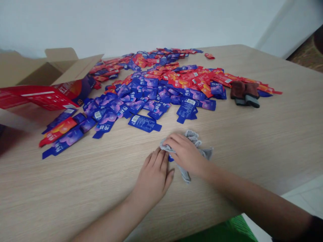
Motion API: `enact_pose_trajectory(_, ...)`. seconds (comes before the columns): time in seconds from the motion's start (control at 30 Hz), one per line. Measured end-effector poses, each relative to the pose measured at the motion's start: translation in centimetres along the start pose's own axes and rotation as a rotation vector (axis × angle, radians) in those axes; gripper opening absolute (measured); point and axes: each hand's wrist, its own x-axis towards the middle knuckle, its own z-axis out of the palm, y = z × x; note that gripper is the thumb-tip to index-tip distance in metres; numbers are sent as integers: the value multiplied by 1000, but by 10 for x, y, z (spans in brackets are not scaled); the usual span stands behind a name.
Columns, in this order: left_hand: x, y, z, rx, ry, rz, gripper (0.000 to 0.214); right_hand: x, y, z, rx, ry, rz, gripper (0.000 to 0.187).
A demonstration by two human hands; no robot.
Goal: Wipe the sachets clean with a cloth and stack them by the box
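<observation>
My left hand (153,173) lies palm down on the table with its fingers stretched out, their tips against a small blue packet (171,158). Most of that packet is hidden under my hands and the cloth. In my right hand (185,153) a crumpled grey cloth (207,153) is gripped and pressed down over the packet, right beside my left fingertips. Just beyond my hands, loose blue packets with spouted ends, such as this one (144,123), lie flat at the near edge of a large heap.
The heap of blue and red packets (161,92) spreads across the wooden table (106,188). An open cardboard box (73,69) with red printing stands at the left. Brown-and-grey folded fabric pieces (244,94) rest at the right. A white wall (161,23) rises behind; something green (222,232) is below the front edge.
</observation>
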Motion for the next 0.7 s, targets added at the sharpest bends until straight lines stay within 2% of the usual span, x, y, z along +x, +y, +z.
enact_pose_trajectory(0.07, -1, 0, 0, -9, -16, -12, 50, -3, 1, 9, -145, -61, -16, 23)
enact_pose_trajectory(0.2, 0, 1, 0, -11, -20, -23, 55, -18, 16, 6, -274, -47, 45, 28)
enact_pose_trajectory(0.37, 1, 1, -2, -30, -60, -27, 56, -36, 38, -5, -244, 14, 121, 35)
enact_pose_trajectory(0.5, 2, 0, -2, -56, -56, -15, 55, -33, 54, -21, -124, -9, 174, 29)
enact_pose_trajectory(0.57, 2, 1, -1, -52, -39, -12, 56, -26, 53, -30, -53, -1, 215, 24)
enact_pose_trajectory(0.63, 2, 4, 1, -40, -24, -17, 56, -17, 43, -33, -13, 85, 224, 21)
enact_pose_trajectory(0.7, 2, 6, 2, -23, -9, -31, 56, -9, 26, -28, 1, 171, 178, 24)
